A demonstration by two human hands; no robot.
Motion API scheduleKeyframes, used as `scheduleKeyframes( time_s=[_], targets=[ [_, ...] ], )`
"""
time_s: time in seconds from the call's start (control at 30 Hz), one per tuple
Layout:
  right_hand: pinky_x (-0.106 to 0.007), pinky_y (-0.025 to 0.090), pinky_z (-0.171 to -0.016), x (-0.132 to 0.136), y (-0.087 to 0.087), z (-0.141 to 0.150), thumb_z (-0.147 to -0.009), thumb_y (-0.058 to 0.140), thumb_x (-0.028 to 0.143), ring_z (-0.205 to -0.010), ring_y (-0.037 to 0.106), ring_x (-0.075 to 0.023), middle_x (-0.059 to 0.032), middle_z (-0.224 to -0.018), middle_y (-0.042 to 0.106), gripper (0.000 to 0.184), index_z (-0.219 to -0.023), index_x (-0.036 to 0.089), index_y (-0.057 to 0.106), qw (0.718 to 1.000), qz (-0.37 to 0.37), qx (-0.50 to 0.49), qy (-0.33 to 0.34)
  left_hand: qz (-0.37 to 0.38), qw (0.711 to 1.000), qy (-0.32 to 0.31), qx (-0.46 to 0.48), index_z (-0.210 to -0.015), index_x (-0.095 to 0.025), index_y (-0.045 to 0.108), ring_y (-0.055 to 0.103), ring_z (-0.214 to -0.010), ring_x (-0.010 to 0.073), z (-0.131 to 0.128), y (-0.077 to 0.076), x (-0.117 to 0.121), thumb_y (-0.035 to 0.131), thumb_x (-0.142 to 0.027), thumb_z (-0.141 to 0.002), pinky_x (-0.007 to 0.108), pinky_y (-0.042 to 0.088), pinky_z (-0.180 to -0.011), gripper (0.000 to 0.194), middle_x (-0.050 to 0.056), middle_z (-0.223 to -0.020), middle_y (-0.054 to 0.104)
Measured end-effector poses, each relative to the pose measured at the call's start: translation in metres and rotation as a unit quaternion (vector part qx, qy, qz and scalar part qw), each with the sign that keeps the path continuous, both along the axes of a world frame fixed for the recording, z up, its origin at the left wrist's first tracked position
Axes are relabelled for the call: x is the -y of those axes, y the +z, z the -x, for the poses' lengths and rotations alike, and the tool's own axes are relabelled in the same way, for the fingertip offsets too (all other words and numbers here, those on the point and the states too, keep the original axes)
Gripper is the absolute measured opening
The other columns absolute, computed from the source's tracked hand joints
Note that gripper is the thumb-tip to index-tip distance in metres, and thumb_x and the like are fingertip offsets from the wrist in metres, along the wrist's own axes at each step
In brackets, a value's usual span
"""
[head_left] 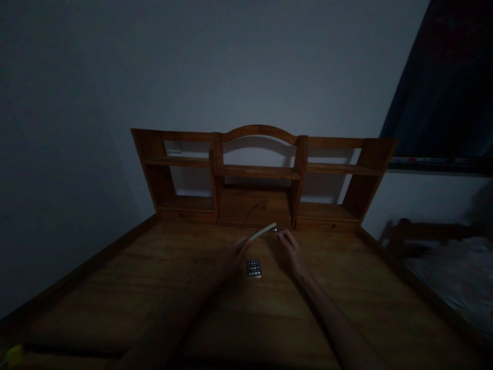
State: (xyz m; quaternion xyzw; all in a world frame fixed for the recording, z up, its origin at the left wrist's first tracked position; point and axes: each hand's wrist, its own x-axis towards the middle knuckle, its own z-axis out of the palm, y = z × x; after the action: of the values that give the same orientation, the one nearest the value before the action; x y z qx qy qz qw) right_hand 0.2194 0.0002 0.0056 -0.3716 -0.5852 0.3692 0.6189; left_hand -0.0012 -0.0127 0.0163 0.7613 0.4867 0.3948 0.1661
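Note:
In the dim head view, my left hand (234, 253) is closed round the lower end of a long pale stick-like piece (264, 231), which slants up to the right. My right hand (291, 247) pinches a small shiny metal piece (276, 232) close to the stick's far end. Whether the metal touches the stick or is joined to it, I cannot tell. Below and between my hands, a small dark pack with rows of whitish marks (253, 267) lies on the wooden desktop (162, 280).
Along the back of the desktop stands a wooden shelf unit (258, 171) with several compartments and low drawers. A pale wall (231, 67) rises behind it. A dark curtain (450, 87) hangs at the right, above a whitish heap (456, 272). Something yellow (14, 354) shows at lower left.

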Motion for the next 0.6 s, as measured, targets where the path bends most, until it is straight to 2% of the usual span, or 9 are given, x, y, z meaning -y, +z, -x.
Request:
scheduleKeyframes(
  time_s=[0.13,0.3,0.43,0.6],
  targets=[
    [-0.025,0.035,-0.072,0.000,-0.001,0.000,-0.086,0.052,0.046,-0.080,0.048,-0.0181,0.0012,-0.080,0.054,0.025,-0.080,0.023,0.057,1.000,-0.007,0.004,-0.013,-0.003,0.998,0.064,-0.026,-0.095,-0.024,0.059,0.063,-0.070,0.0145,0.005,-0.004,-0.007,0.033,-0.047,-0.094,0.022,0.042,-0.063,0.035,0.000,-0.079,0.066],
    [-0.026,0.035,-0.071,-0.002,-0.002,0.001,-0.086,0.052,0.046,-0.079,0.048,-0.0183,0.0003,-0.079,0.053,0.025,-0.079,0.022,0.057,1.000,-0.012,0.000,-0.010,-0.018,0.999,0.037,-0.014,-0.099,-0.025,0.058,0.063,-0.076,0.0145,0.005,0.001,0.000,0.030,-0.047,-0.095,0.024,0.044,-0.068,0.036,0.000,-0.086,0.067],
    [-0.026,0.035,-0.071,-0.004,-0.004,0.001,-0.086,0.052,0.046,-0.079,0.048,-0.0188,-0.0005,-0.080,0.053,0.024,-0.079,0.023,0.057,1.000,-0.007,-0.017,-0.005,-0.024,1.000,0.008,-0.018,-0.095,-0.024,0.060,0.061,-0.074,0.0149,0.001,0.000,0.001,0.034,-0.047,-0.094,0.024,0.044,-0.066,0.035,0.000,-0.084,0.066],
    [-0.026,0.035,-0.071,-0.002,-0.001,0.001,-0.087,0.052,0.044,-0.077,0.046,-0.0175,0.0008,-0.078,0.050,0.024,-0.078,0.023,0.056,1.000,-0.011,-0.020,-0.002,-0.008,0.998,0.047,0.034,-0.097,-0.023,0.060,0.062,-0.074,0.0150,0.005,-0.005,-0.009,0.034,-0.049,-0.093,0.024,0.045,-0.068,0.038,0.000,-0.082,0.066]
  ],
)
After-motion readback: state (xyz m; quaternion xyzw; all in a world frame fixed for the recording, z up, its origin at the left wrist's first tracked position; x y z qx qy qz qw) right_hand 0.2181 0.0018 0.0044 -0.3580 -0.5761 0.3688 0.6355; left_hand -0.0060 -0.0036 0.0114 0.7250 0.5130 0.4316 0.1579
